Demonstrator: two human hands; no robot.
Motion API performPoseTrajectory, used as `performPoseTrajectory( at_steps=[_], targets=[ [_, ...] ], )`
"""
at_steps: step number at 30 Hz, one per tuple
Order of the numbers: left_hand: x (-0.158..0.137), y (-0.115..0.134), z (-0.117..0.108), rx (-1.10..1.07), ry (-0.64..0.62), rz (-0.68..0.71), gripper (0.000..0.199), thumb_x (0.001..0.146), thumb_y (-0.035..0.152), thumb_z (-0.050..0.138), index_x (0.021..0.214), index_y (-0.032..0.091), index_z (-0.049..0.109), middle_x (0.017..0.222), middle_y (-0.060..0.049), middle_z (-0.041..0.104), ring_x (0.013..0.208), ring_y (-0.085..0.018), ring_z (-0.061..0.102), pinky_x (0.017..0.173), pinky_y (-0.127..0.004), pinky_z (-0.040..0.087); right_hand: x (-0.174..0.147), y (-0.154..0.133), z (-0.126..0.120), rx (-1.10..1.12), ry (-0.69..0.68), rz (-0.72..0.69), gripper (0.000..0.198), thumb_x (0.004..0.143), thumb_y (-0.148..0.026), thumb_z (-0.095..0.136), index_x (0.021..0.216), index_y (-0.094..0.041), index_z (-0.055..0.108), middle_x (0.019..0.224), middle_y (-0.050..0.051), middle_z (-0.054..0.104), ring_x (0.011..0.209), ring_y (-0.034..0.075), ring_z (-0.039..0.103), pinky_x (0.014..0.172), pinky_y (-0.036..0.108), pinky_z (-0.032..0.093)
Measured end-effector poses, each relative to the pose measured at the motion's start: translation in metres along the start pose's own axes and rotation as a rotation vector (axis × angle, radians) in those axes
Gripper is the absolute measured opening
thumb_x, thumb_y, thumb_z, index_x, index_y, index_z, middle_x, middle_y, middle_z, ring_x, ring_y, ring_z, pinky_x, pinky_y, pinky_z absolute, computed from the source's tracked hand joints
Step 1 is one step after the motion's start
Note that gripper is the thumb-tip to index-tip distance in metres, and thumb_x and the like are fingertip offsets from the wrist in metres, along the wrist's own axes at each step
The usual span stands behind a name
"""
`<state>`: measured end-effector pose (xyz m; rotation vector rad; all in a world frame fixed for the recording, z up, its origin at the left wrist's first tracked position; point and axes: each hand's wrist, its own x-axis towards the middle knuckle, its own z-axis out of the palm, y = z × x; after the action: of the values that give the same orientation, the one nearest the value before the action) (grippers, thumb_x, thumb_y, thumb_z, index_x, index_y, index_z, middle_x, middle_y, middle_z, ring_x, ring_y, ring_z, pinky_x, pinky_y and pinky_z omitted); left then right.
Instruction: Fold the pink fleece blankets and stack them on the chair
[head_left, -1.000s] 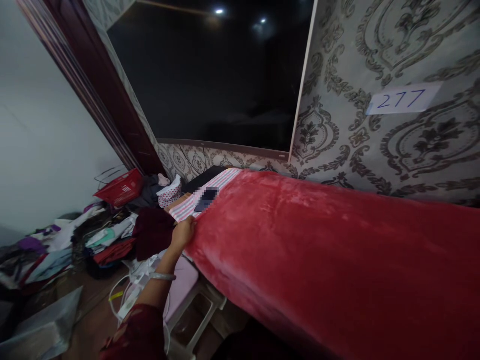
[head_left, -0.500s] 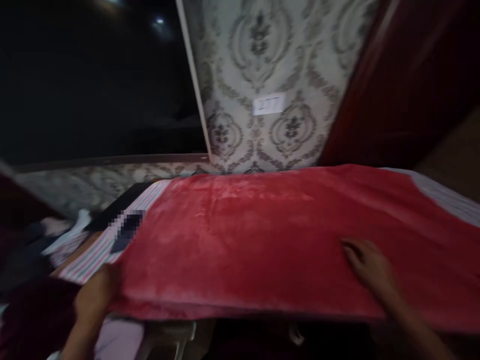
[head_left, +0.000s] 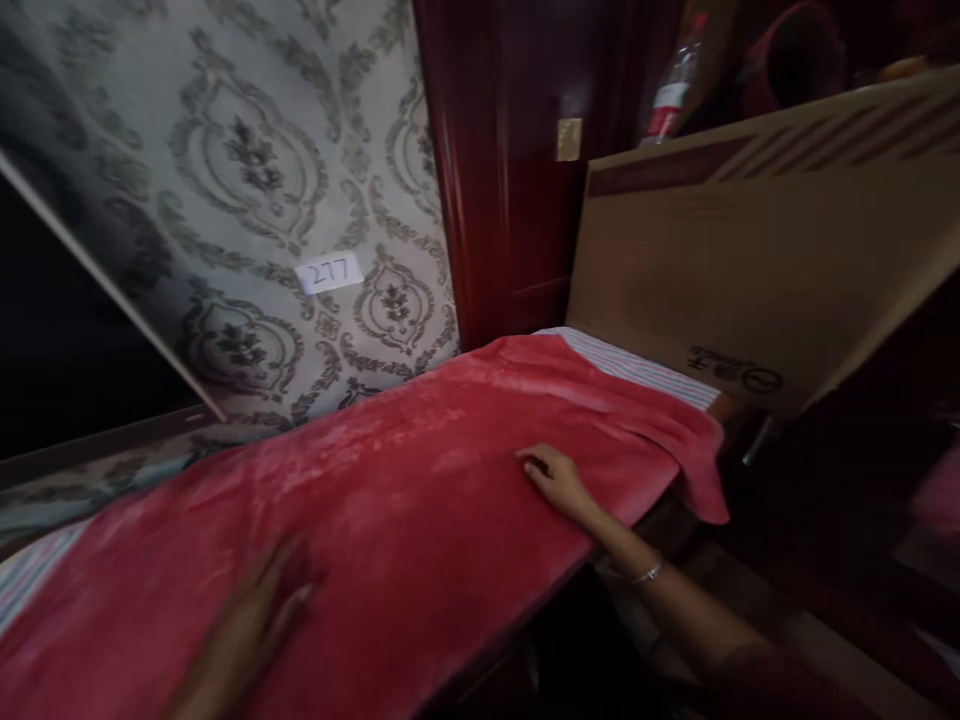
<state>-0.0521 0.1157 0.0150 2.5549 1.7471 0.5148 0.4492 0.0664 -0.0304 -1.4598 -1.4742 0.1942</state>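
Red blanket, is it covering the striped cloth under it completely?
No, the striped cloth shows past the edge of the red blanket, beside the cardboard box.

Striped cloth on a table, red plush blanket over most of it.

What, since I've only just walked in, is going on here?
A person has both bare hands over a red plush cloth that lies spread on top of a striped cloth. The left hand is blurred, its thumb apart from the fingers; the right hand is loosely curled. Whether either touches the red cloth is unclear. Striped cloth shows at both ends, and a red corner hangs down near the cardboard box.
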Motion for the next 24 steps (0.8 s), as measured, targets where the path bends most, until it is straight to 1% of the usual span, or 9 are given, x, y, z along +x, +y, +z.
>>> performPoseTrajectory(
  at_steps=[2,4,6,9,12,15,18,21,24],
  targets=[
    [0.03,0.032,0.015,-0.061,-0.069,0.116,0.056,0.084,0.048,0.052,0.138,0.034,0.059,0.151,-0.003,0.055,0.138,-0.03,0.052,0.116,-0.046,0.043,0.016,0.011,-0.023,0.007,0.099,0.063,0.027,0.081,-0.024,0.054,0.098,-0.024,0.075,0.099,0.006,0.077,0.091,0.023,0.07,0.084,0.038,0.057],
    [0.055,0.063,0.025,-0.092,-0.144,0.211,0.058,0.085,0.047,0.052,0.141,0.031,0.058,0.154,-0.004,0.05,0.14,-0.03,0.049,0.118,-0.045,0.04,0.035,0.028,-0.056,-0.033,0.202,0.122,0.028,0.081,-0.025,0.053,0.098,-0.022,0.075,0.102,0.007,0.077,0.095,0.024,0.07,0.089,0.04,0.055],
    [0.079,0.091,0.033,-0.095,-0.228,0.273,0.061,0.087,0.047,0.051,0.145,0.027,0.055,0.157,-0.006,0.045,0.143,-0.029,0.045,0.119,-0.045,0.037,0.056,0.048,-0.093,-0.08,0.291,0.185,0.029,0.082,-0.026,0.052,0.099,-0.02,0.075,0.104,0.009,0.077,0.098,0.026,0.07,0.092,0.042,0.054],
    [0.116,0.127,0.044,-0.077,-0.332,0.31,0.065,0.09,0.046,0.049,0.149,0.019,0.05,0.16,-0.011,0.039,0.146,-0.028,0.041,0.12,-0.044,0.034,0.087,0.078,-0.141,-0.161,0.398,0.317,0.033,0.081,-0.022,0.051,0.103,-0.015,0.074,0.102,0.012,0.077,0.096,0.026,0.069,0.092,0.042,0.053],
    [0.148,0.163,0.056,-0.035,-0.351,0.307,0.067,0.092,0.046,0.047,0.152,0.015,0.045,0.161,-0.015,0.036,0.149,-0.029,0.035,0.121,-0.047,0.031,0.114,0.102,-0.169,-0.245,0.443,0.462,0.035,0.081,-0.017,0.052,0.106,-0.01,0.074,0.101,0.017,0.076,0.095,0.026,0.07,0.089,0.039,0.052],
    [0.166,0.199,0.068,0.016,-0.309,0.285,0.066,0.096,0.044,0.042,0.155,0.016,0.039,0.165,-0.017,0.028,0.153,-0.031,0.025,0.123,-0.052,0.024,0.141,0.121,-0.177,-0.319,0.414,0.581,0.034,0.084,-0.014,0.053,0.11,-0.006,0.074,0.099,0.019,0.076,0.091,0.026,0.071,0.084,0.035,0.052],
    [0.169,0.222,0.082,0.059,-0.256,0.28,0.063,0.097,0.043,0.043,0.156,0.02,0.04,0.164,-0.016,0.029,0.153,-0.032,0.024,0.122,-0.058,0.023,0.169,0.138,-0.172,-0.386,0.334,0.653,0.033,0.084,-0.012,0.056,0.112,-0.009,0.075,0.099,0.016,0.077,0.089,0.023,0.071,0.08,0.029,0.051],
    [0.164,0.227,0.096,0.118,-0.188,0.301,0.061,0.098,0.043,0.044,0.155,0.023,0.041,0.162,-0.015,0.035,0.152,-0.034,0.029,0.119,-0.062,0.026,0.198,0.154,-0.162,-0.447,0.219,0.698,0.031,0.084,-0.013,0.061,0.11,-0.012,0.075,0.098,0.013,0.077,0.086,0.02,0.072,0.073,0.024,0.05],
    [0.161,0.219,0.107,0.144,-0.154,0.338,0.059,0.099,0.044,0.042,0.155,0.025,0.041,0.161,-0.012,0.037,0.151,-0.034,0.032,0.118,-0.062,0.029,0.225,0.17,-0.15,-0.509,0.083,0.729,0.023,0.082,-0.017,0.067,0.102,-0.014,0.077,0.094,0.011,0.077,0.086,0.02,0.072,0.068,0.022,0.049]
  ],
)
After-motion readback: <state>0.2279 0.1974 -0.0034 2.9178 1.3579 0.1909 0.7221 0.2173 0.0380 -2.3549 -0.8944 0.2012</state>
